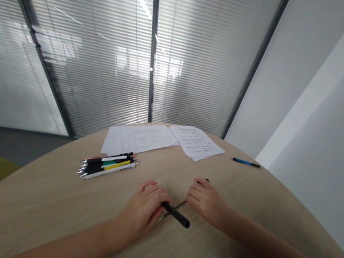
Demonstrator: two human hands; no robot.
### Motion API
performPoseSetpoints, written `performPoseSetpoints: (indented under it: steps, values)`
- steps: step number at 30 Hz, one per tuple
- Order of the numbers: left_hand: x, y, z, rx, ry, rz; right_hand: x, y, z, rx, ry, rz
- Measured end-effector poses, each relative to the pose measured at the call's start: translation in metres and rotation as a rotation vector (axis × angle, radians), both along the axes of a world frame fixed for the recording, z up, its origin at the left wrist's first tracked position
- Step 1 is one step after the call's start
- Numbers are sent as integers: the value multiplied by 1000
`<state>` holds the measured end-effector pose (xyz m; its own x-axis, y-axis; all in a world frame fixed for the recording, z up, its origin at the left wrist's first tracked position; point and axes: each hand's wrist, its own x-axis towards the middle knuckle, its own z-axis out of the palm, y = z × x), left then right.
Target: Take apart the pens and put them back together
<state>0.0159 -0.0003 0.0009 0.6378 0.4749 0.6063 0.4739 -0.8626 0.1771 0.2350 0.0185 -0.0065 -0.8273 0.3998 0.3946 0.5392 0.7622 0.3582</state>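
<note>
Lower centre of the frame: left hand (144, 209) and right hand (204, 201) rest apart, just beside each other, on a pale wood-grain table (45, 210). Left fingers (156, 194) curled against the end of a thick black barrel (177, 214). Right fingers (198, 192) curled over a thin black shaft (179, 205), which crosses the barrel; its tip shows beyond them. Mid-left of frame: bundled pens (107, 167), mixed black, white and yellow, lying loose on the table. Farther up: ruled sheet (137, 140) touching a printed paper stack (196, 142); blue-and-black pencil (246, 162) at right. Beyond the table edge: glass partition with slatted blinds (88, 76).
</note>
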Motion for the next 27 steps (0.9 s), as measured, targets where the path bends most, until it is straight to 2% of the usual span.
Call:
performPoseSetpoints:
  steps: [6,14,16,19,23,27]
  values:
    - [0,0,-1,8,3,23,-6,-6,1,118,-50,4]
    - [-1,1,-2,-18,0,41,-5,-4,-1,87,-87,-41]
    - [-1,1,-2,-35,-6,43,-2,-4,3,78,-57,-32]
    - [-1,3,-2,-120,-44,105,4,-6,22,17,39,-34]
    - [0,8,-1,-321,-150,234,19,-15,64,-201,244,-81]
    - [0,9,3,-421,-177,276,40,-22,96,-363,437,-202]
